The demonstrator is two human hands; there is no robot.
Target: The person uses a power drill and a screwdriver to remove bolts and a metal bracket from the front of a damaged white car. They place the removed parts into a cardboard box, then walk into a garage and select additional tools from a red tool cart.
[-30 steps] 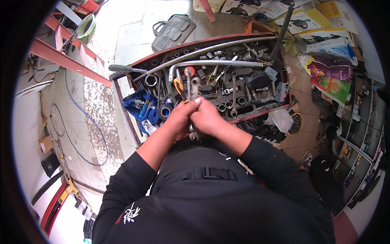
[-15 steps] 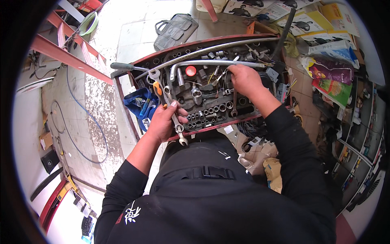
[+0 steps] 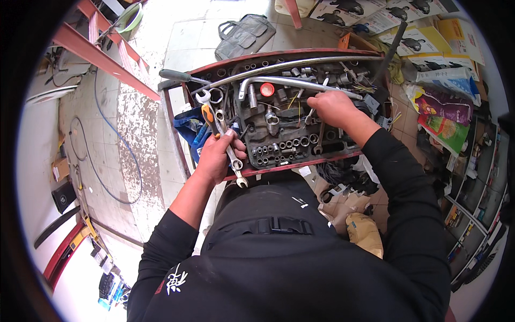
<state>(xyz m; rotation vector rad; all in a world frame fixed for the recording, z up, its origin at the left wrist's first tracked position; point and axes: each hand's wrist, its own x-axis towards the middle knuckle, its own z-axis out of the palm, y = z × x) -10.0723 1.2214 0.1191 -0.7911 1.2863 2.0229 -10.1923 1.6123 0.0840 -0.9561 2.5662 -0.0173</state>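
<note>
My left hand (image 3: 215, 157) is closed around several metal wrenches (image 3: 236, 166) at the left front corner of a red-edged tool tray. An open-ended jaw points down past my palm. An orange-and-black handle (image 3: 207, 112) runs under the fingers, near an open-end wrench head (image 3: 203, 97). Over the middle right of the tray, my right hand (image 3: 333, 107) is closed, its fingertips pinching low; a slim shiny piece shows beside them, its kind unclear. Just below, a wrench (image 3: 320, 138) lies lengthwise, its upper end hidden by the hand. Rows of sockets (image 3: 288, 144) line the near side.
A long bent steel bar (image 3: 300, 81) and a red round cap (image 3: 266, 89) lie in the tray (image 3: 300, 163). A screwdriver (image 3: 179, 75) overhangs its left corner. Beyond are a grey bag (image 3: 245, 35) and red metal frame (image 3: 102, 59); packages (image 3: 442, 107) stand right.
The view has shifted, so the tray sits farther right. My right hand has drawn slightly nearer and left over the tray. The left hand keeps its hold on the wrenches.
</note>
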